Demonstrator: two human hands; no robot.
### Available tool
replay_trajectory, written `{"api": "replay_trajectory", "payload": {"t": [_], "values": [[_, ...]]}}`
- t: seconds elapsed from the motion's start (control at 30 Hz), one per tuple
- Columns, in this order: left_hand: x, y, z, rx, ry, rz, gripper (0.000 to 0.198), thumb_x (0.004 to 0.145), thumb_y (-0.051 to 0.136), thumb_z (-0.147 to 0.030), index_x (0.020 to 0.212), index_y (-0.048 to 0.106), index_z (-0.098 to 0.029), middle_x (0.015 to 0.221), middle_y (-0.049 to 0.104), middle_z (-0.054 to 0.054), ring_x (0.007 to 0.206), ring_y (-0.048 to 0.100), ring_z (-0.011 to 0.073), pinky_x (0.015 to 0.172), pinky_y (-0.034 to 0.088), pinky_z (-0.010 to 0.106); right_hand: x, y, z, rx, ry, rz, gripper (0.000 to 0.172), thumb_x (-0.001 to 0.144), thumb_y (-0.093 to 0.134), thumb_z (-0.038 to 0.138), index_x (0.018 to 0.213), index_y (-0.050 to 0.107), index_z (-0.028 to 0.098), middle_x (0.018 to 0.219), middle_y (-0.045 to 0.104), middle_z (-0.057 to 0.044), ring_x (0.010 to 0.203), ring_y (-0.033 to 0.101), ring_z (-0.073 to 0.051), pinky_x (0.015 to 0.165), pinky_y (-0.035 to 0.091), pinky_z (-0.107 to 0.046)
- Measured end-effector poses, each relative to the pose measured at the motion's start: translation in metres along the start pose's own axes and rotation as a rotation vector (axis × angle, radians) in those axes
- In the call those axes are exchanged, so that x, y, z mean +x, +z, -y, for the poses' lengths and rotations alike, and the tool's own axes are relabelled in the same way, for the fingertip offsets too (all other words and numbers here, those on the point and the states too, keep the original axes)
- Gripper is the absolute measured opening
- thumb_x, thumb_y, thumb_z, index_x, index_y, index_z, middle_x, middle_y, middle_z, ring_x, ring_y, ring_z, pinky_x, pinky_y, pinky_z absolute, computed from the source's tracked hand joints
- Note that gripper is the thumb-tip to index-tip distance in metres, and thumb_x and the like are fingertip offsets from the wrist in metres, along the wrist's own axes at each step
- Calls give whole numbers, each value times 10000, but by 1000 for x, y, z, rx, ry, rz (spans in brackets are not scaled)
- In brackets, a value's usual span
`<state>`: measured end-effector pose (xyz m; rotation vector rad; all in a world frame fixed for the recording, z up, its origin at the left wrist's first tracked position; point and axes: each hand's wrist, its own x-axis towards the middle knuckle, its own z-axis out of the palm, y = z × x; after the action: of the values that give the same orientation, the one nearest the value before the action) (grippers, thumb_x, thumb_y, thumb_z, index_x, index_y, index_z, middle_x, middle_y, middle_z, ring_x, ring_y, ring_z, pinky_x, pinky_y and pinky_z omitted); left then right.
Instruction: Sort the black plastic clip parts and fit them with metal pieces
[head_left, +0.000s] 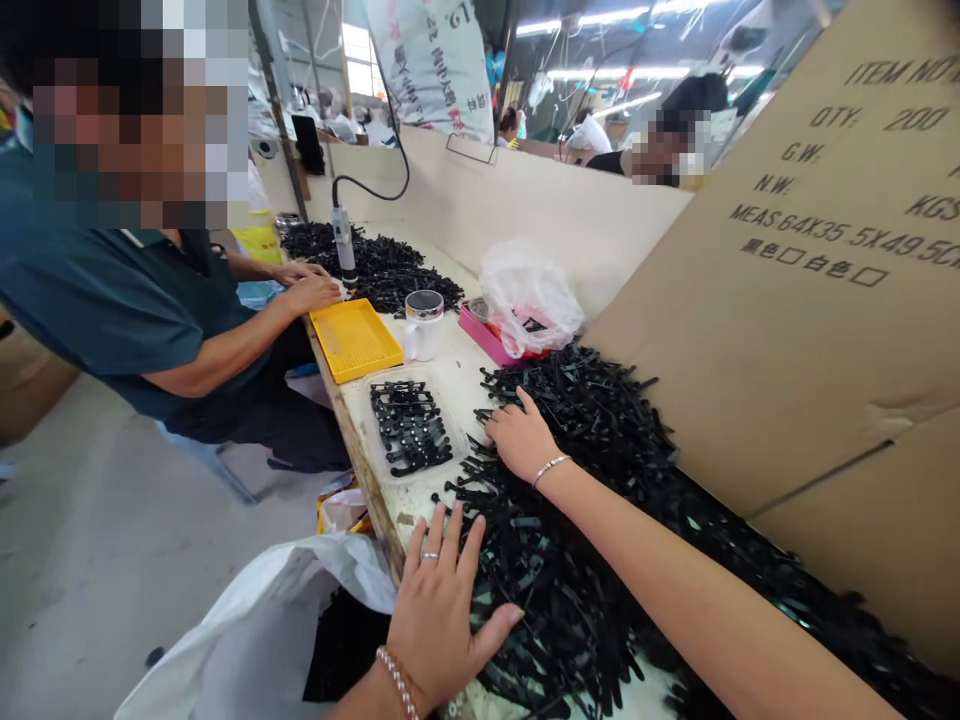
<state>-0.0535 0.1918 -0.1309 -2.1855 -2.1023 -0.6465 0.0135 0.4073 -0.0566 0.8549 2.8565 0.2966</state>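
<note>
My left hand (442, 605) is spread open, palm down, over the table's front edge and the near side of a large heap of thin black plastic strips (555, 570). It wears a ring and a beaded bracelet and holds nothing visible. Farther forward, my right hand (521, 437) is at the left edge of the same heap. Its fingers bend down onto some black strips there; the fingertips are partly hidden. Just left of it, a clear plastic tray (366, 425) holds black strips laid in rows.
A yellow tray (352, 345), white mug (425, 340), pink box (484, 338) and plastic bag (536, 290) stand farther along. At left, a co-worker (135, 320) works by a second black heap (405, 275). A cardboard box (810, 350) borders the right; a white sack (247, 620) hangs below.
</note>
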Motion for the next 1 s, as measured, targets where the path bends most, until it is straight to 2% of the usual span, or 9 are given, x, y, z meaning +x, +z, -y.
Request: {"api": "replay_trajectory", "payload": {"t": [0.17, 0.3, 0.47, 0.53, 0.67, 0.77, 0.87, 0.93, 1.0], "values": [[2, 2, -4, -56, -44, 4, 774, 867, 410, -645, 1446, 321, -138, 1483, 288, 167, 1380, 199, 333, 1096, 232, 538, -53, -16, -4, 2, 17, 0, 267, 869, 465, 109, 928, 705, 211, 969, 641, -57, 925, 586, -207, 1059, 255, -428], [7, 4, -9, -127, -90, 9, 766, 869, 401, -650, 1433, 351, -134, 1478, 292, 179, 1384, 183, 331, 1100, 233, 543, -87, -15, -9, 93, 2, -73, 237, 897, 475, 145, 964, 690, 218, 970, 646, -38, 999, 576, -193, 1109, 165, -466], [11, 2, -10, -310, -161, 52, 771, 876, 396, -639, 1426, 351, -101, 1485, 269, 191, 1392, 154, 322, 1121, 165, 546, -108, -5, -9, 183, -11, -174, 295, 939, 450, 251, 1198, 590, 253, 1226, 593, -42, 1269, 406, -224, 1107, 159, -537], [11, 1, -7, -449, -227, 12, 723, 898, 395, -586, 1430, 334, -100, 1491, 268, 172, 1398, 147, 295, 1134, 136, 520, -116, -8, -6, 173, 1, -217, 322, 940, 428, 252, 1230, 569, 252, 1292, 551, -46, 1295, 375, -236, 1100, 170, -557], [12, 4, -4, -860, -394, -198, 560, 918, 403, -469, 1372, 401, -141, 1440, 378, 138, 1367, 255, 248, 1140, 161, 450, -149, -31, 3, 138, -1, -303, 339, 945, 386, 273, 1235, 560, 251, 1319, 529, -54, 1273, 407, -248, 1091, 169, -586], [16, 9, -5, -1138, -498, -320, 485, 891, 470, -436, 1288, 475, -158, 1373, 458, 129, 1299, 368, 239, 1112, 244, 408, -192, -56, 18, 138, 32, -348, 346, 957, 355, 308, 1236, 556, 269, 1311, 536, -48, 1242, 446, -245, 1088, 178, -592], [20, 14, -7, -1234, -552, -391, 422, 888, 491, -402, 1238, 502, -165, 1337, 489, 120, 1270, 402, 231, 1101, 263, 386, -247, -75, 45, 152, 87, -361, 353, 966, 353, 353, 1273, 518, 303, 1331, 516, -33, 1231, 463, -236, 1091, 199, -581], [20, 15, -8, -1236, -568, -427, 383, 918, 444, -384, 1235, 489, -174, 1333, 488, 115, 1259, 417, 221, 1095, 276, 377, -288, -76, 69, 136, 98, -371, 375, 957, 385, 356, 1321, 466, 321, 1363, 483, -20, 1235, 461, -229, 1108, 186, -552], [17, 14, -8, -1227, -574, -462, 354, 936, 410, -360, 1232, 478, -178, 1316, 498, 116, 1238, 441, 213, 1081, 300, 371, -329, -63, 94, 107, 89, -397, 427, 930, 431, 352, 1355, 431, 314, 1376, 469, -17, 1235, 462, -232, 1128, 173, -494]]}}
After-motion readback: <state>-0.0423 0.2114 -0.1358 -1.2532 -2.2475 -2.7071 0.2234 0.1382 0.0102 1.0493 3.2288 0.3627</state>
